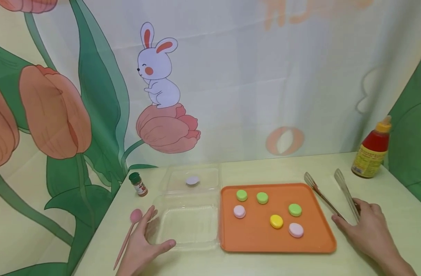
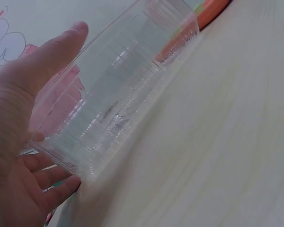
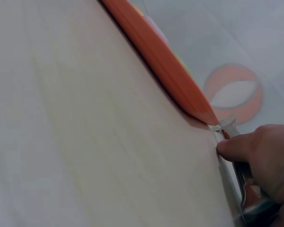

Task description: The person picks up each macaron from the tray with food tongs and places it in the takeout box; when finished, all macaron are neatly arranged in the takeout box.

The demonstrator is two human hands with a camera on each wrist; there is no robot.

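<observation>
My left hand (image 1: 140, 242) is at the left end of a clear plastic container (image 1: 191, 245), with thumb and fingers spread around its near-left corner. In the left wrist view the thumb stretches above the rim, and the fingertips are right at the container's lower corner. The hinged lid (image 1: 172, 188) lies folded back behind it, with a whitish oval sticker (image 1: 192, 180). My right hand (image 1: 367, 226) holds metal tongs (image 1: 349, 191), arms spread and tips pointing away, beside the orange tray (image 1: 255, 245). On that tray sit green macarons (image 1: 262, 197), pink macarons (image 1: 296, 230) and a yellow macaron (image 1: 276, 221).
Left of the container lie a pink spoon (image 1: 136, 216) and a small green-capped jar (image 1: 138, 184). A red sauce bottle (image 1: 371, 151) with a yellow cap stands at the back right corner. Behind the table hangs a printed curtain (image 1: 231, 96).
</observation>
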